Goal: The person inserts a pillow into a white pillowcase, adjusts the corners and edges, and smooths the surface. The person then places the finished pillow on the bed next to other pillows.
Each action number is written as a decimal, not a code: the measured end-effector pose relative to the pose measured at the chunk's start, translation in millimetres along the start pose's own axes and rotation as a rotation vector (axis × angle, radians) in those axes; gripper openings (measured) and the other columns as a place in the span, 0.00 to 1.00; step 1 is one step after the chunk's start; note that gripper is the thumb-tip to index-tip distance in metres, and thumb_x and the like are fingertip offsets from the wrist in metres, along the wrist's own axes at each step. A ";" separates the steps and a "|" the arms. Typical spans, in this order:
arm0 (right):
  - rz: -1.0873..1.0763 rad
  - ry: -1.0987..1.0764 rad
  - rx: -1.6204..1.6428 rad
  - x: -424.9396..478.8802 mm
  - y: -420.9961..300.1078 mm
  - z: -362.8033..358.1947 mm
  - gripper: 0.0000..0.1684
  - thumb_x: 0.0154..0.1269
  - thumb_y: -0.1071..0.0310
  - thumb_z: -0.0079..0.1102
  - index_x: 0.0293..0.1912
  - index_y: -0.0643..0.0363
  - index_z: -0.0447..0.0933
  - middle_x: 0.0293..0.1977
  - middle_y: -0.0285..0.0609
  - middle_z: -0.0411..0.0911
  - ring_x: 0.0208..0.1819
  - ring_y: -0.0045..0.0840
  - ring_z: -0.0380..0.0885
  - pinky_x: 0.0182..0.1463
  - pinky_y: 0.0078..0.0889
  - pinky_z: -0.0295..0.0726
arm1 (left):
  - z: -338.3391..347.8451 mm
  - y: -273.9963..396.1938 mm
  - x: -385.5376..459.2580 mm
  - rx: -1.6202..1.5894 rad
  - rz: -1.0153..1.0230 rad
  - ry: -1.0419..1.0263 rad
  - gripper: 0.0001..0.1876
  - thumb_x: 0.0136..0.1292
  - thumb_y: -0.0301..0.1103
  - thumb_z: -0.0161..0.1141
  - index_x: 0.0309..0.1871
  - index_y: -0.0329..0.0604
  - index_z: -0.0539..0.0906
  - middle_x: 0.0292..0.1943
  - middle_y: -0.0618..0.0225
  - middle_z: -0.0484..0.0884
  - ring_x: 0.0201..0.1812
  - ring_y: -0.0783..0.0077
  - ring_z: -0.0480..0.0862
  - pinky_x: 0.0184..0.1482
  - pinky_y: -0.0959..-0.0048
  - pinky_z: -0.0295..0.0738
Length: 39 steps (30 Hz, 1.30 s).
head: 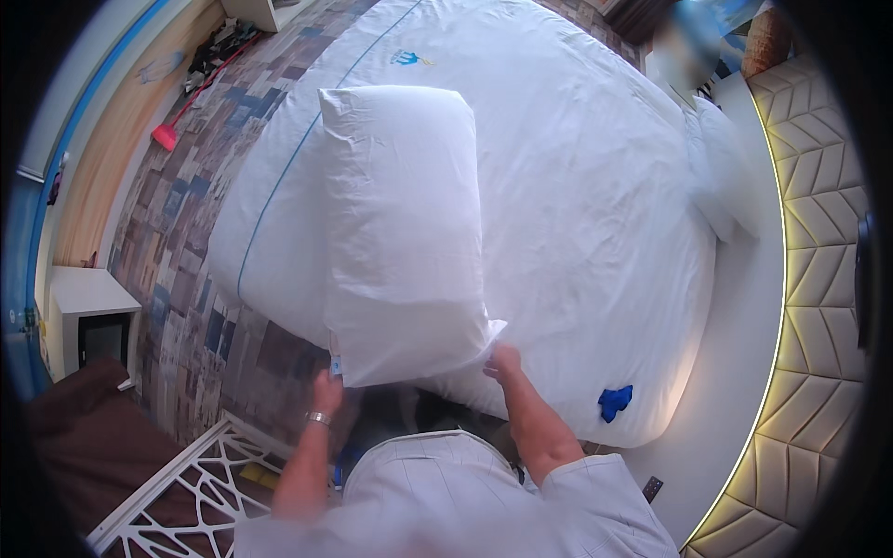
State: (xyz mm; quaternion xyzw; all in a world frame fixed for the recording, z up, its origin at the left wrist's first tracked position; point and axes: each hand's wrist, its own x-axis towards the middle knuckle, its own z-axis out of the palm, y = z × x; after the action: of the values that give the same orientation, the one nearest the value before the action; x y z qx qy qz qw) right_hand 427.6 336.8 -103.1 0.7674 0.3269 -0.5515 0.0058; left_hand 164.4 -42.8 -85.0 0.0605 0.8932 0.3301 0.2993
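A plump pillow in a white pillowcase (404,223) is stretched out in front of me, over the left part of the bed. Its near end overhangs the mattress edge. My left hand (328,392), with a metal watch on the wrist, grips the near left corner beside a small blue-and-white tag (336,366). At the near right corner, my right hand (504,363) has its fingers curled on the pillowcase, where a bit of fabric sticks up. Under the pillow lies a white sheet (586,209) with a thin blue line and a small printed emblem.
A blue cloth (615,403) lies near the bed's close right corner. White pillows (718,167) lean by the padded headboard (809,279). A blurred person (687,49) is at the far right. To the left are a red broom (164,136), a cabinet (94,300) and a white lattice panel (188,495).
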 end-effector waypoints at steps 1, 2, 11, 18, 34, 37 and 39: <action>-0.037 0.036 -0.017 -12.5 -17.1 -2.8 0.27 0.77 0.48 0.52 0.49 0.66 0.81 0.37 0.52 0.84 0.37 0.45 0.86 0.34 0.53 0.89 | 2.4 11.1 -1.0 0.096 0.146 0.177 0.16 0.73 0.42 0.63 0.49 0.36 0.82 0.40 0.54 0.85 0.38 0.54 0.85 0.43 0.56 0.81; -0.072 0.071 -0.033 -22.2 -31.5 -6.7 0.29 0.76 0.46 0.52 0.49 0.68 0.81 0.38 0.53 0.85 0.37 0.47 0.86 0.37 0.54 0.88 | 1.6 25.1 -2.5 0.193 0.294 0.353 0.15 0.73 0.41 0.63 0.49 0.37 0.83 0.44 0.52 0.86 0.44 0.49 0.85 0.49 0.53 0.80; -0.303 0.024 -0.563 2.8 -51.8 7.7 0.27 0.71 0.54 0.58 0.53 0.72 0.82 0.51 0.66 0.85 0.55 0.53 0.85 0.58 0.49 0.83 | -18.5 117.7 -17.2 0.213 0.081 0.144 0.22 0.67 0.50 0.69 0.48 0.38 0.83 0.43 0.50 0.88 0.43 0.50 0.87 0.48 0.55 0.81; -0.525 0.165 -0.590 -2.7 -46.8 -1.0 0.22 0.73 0.57 0.52 0.47 0.69 0.82 0.47 0.66 0.84 0.51 0.57 0.84 0.57 0.54 0.81 | -14.3 114.4 -22.7 -0.112 0.102 0.075 0.14 0.70 0.39 0.67 0.45 0.37 0.81 0.34 0.60 0.85 0.34 0.69 0.82 0.41 0.62 0.80; -0.764 0.213 -0.772 -2.6 54.5 -15.9 0.19 0.73 0.58 0.47 0.42 0.64 0.78 0.43 0.66 0.81 0.49 0.62 0.80 0.56 0.60 0.77 | -14.7 64.1 -30.8 -0.127 0.131 0.151 0.11 0.75 0.35 0.62 0.44 0.34 0.78 0.37 0.55 0.82 0.37 0.59 0.80 0.44 0.59 0.77; -0.388 0.144 -0.214 -12.6 40.1 -15.5 0.19 0.74 0.58 0.46 0.41 0.64 0.78 0.42 0.66 0.81 0.49 0.61 0.80 0.55 0.61 0.77 | -23.5 70.3 -31.9 -0.080 0.115 0.097 0.11 0.75 0.36 0.62 0.45 0.35 0.79 0.37 0.52 0.84 0.38 0.55 0.83 0.43 0.58 0.78; -0.507 0.187 -0.479 -3.1 81.0 -19.6 0.21 0.74 0.55 0.46 0.42 0.64 0.79 0.45 0.66 0.82 0.51 0.61 0.80 0.57 0.60 0.77 | -29.1 68.8 -37.7 -0.004 0.034 0.053 0.11 0.75 0.36 0.61 0.46 0.36 0.79 0.38 0.51 0.85 0.39 0.52 0.85 0.43 0.57 0.78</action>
State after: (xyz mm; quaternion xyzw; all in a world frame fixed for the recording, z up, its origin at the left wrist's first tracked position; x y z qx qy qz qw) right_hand 484.7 278.8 -121.3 0.6862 0.6258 -0.3704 0.0184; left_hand 172.2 -17.2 -5.8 0.0665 0.8990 0.3384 0.2700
